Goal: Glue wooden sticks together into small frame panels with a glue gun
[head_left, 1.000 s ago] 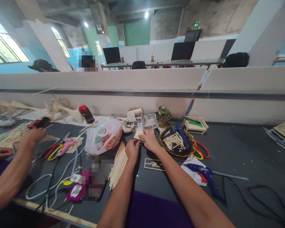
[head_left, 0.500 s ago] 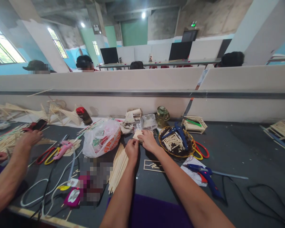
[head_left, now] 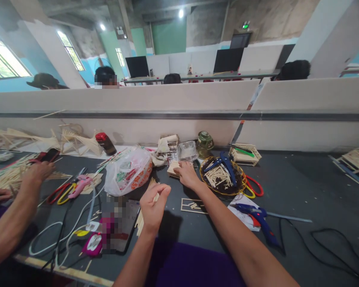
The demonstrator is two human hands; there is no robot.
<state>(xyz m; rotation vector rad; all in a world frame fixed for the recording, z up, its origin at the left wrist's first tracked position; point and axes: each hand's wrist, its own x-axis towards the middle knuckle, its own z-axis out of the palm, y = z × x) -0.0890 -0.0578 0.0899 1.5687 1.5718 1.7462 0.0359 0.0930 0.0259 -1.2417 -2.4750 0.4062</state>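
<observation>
My right hand (head_left: 187, 175) is at a small stack of flat wooden pieces (head_left: 172, 170), its thumb and fingers against the right end. Closer to me, my left hand (head_left: 153, 205) is raised, with fingers curled and thumb pressed to them. A pale sliver shows between those fingers, too small to name. Beneath and behind the left hand lies a bundle of thin wooden sticks (head_left: 140, 224), mostly covered by it. A small rectangular stick frame (head_left: 191, 199) with short stick pieces inside lies on the table near my right forearm.
Right of my hand stands a basket of short sticks (head_left: 217, 177) with a blue clamp-like tool (head_left: 226, 163). A blue glue gun (head_left: 261, 221) lies farther right. Left are a plastic bag (head_left: 127, 171), a pink glue gun (head_left: 80, 185), cables and another person's arm (head_left: 14, 223).
My left hand has come away from the wooden stack, back toward me and left, over the stick bundle. My right hand has stayed at the stack.
</observation>
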